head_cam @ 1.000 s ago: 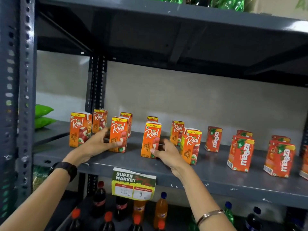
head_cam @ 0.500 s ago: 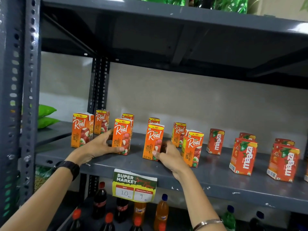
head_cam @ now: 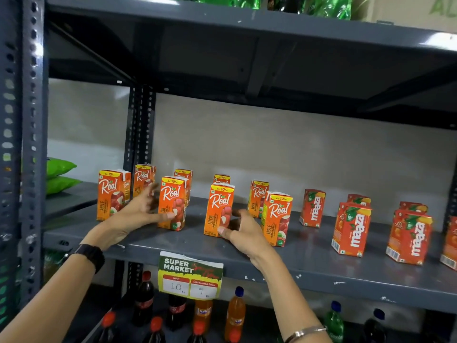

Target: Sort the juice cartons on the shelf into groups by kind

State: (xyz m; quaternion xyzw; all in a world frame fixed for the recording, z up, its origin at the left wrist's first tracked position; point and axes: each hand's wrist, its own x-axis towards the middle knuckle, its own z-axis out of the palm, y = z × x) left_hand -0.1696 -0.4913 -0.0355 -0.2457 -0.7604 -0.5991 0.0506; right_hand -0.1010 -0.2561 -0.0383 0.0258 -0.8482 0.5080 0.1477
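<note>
Nearest, a price tag on the shelf edge reads "SUPER MARKET", "10" and "9". Above it, the left hand, fingers spread, touches one Real Litchi carton; the right hand loosely cups a second Litchi carton, neither clamped. Real Apple cartons flank them and stand behind, so the Real flavours appear still mixed. The Maaza cartons are already grouped at right.

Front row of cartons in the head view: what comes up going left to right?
Apple carton → left hand → litchi carton → second litchi carton → right hand → apple carton by the right hand → two Maaza cartons.
</note>
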